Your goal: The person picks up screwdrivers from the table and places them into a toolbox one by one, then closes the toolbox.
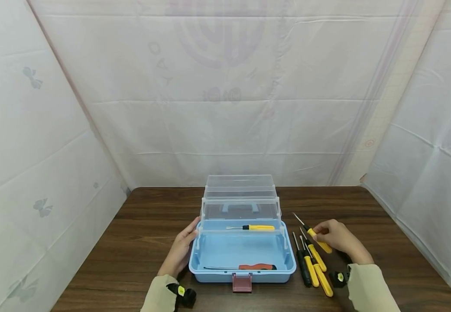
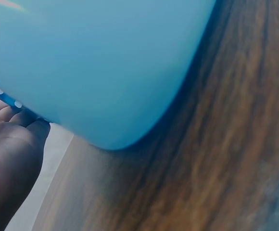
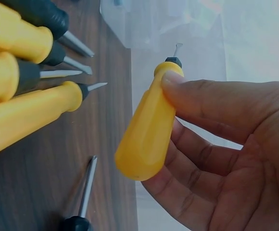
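Observation:
In the head view, my left hand (image 1: 180, 251) grips the left rim of an open light-blue toolbox (image 1: 244, 251), its thumb at the edge. The left wrist view shows the toolbox wall (image 2: 106, 62) close up, with my fingers partly hidden at its rim. To the right of the box, my right hand (image 1: 338, 238) pinches a yellow-handled screwdriver (image 3: 146, 130) between thumb and fingers, its tip pointing away. Beside that hand lie several screwdrivers with yellow handles (image 1: 322, 279) and one with a black handle (image 1: 304, 269).
A red-and-black screwdriver (image 1: 254, 267) lies along the box's front inside. A yellow-and-black screwdriver (image 1: 260, 227) rests in the raised clear tray at the back. The clear lid (image 1: 241, 181) stands up behind. A purple latch (image 1: 242, 284) hangs in front. Brown table (image 1: 131, 260) surrounds the box.

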